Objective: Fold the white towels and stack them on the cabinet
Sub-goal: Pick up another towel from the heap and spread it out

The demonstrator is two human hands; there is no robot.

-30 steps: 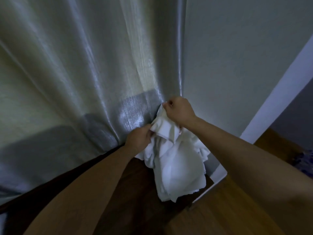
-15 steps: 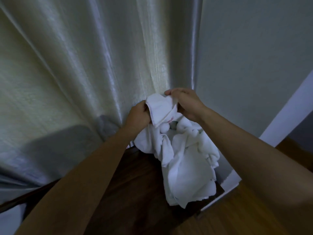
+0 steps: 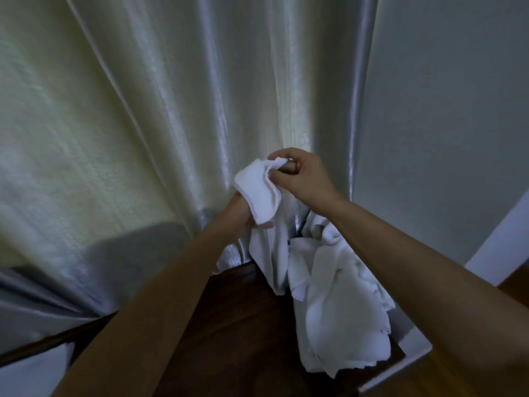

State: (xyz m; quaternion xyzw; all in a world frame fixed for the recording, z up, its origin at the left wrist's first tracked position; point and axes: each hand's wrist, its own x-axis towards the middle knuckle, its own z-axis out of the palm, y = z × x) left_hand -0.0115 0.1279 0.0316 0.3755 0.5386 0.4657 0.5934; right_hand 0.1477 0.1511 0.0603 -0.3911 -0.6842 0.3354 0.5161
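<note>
A white towel [image 3: 262,193] is held up in front of the curtain, its lower part hanging down toward the cabinet. My right hand [image 3: 300,176] pinches its top corner. My left hand [image 3: 237,214] grips the towel lower down, partly hidden behind the cloth. A crumpled pile of white towels [image 3: 340,305] lies on the dark wooden cabinet top [image 3: 229,325], at its right end below my right forearm.
A pale shiny curtain [image 3: 143,124] hangs right behind the cabinet and fills the left and middle. A grey wall [image 3: 443,110] stands at the right, with a white baseboard [image 3: 415,356] and wooden floor [image 3: 512,276] below it.
Both hands have lifted one towel up and away from the pile. The right hand now pinches a corner higher up, and the towel hangs free between the hands.
</note>
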